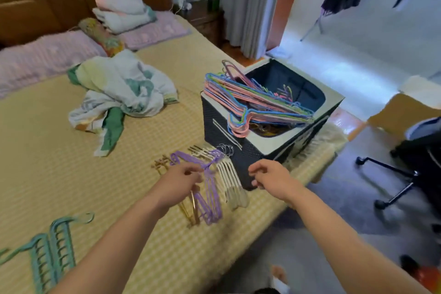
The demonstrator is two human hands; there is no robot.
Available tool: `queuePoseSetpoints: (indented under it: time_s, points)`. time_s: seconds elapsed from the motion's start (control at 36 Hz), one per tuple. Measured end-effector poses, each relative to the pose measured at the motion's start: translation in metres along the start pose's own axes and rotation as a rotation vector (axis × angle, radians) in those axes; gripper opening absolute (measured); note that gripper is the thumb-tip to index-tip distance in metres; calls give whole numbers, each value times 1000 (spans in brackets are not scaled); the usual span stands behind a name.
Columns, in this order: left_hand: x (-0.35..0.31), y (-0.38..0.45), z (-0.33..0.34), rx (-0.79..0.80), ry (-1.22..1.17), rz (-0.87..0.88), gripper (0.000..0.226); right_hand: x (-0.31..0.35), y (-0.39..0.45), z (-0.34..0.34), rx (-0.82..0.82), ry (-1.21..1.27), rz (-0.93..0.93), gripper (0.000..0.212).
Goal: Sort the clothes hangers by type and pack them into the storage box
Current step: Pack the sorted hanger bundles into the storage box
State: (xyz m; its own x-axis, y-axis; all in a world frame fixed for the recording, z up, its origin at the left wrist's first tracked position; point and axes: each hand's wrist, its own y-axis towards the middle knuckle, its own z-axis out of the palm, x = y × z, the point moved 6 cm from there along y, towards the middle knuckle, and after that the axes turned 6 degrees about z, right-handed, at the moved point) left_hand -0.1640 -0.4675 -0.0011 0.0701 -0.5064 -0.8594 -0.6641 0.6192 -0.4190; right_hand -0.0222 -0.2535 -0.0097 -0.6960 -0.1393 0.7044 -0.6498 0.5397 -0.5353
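Note:
A dark storage box (222, 131) with a pale rim stands on the bed near its right edge. A bundle of pink, blue and green wire hangers (257, 100) lies across its open top. In front of the box, purple hangers (210, 196), white hangers (230, 181) and gold hangers (191, 210) lie on the bed. My left hand (181, 181) grips the purple hangers near their necks. My right hand (269, 177) hovers in front of the box with loosely curled fingers and holds nothing. Teal multi-hole hangers (51, 248) lie at the lower left.
A crumpled green and white cloth (121, 93) lies mid-bed, with pillows (43, 57) and folded towels (121, 11) near the headboard. The bed's right edge drops to the floor, where an office chair base (396, 179) stands. A curtain (248, 5) hangs behind the box.

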Motion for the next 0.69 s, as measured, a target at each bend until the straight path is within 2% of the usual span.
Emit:
queuePoseSetpoints:
  time_s: [0.14, 0.28, 0.44, 0.69]
  points:
    - [-52, 13, 108, 2, -179, -30, 18, -64, 19, -112, -19, 35, 16, 19]
    - [-93, 21, 175, -58, -299, -91, 16, -114, 44, -203, -58, 29, 121, 24]
    - [-96, 25, 182, -163, -369, -135, 15, -92, 85, -239, -49, 102, 56, 23]
    - [-85, 46, 163, -308, -460, -197, 16, -71, 134, -232, 41, 151, -4, 27]
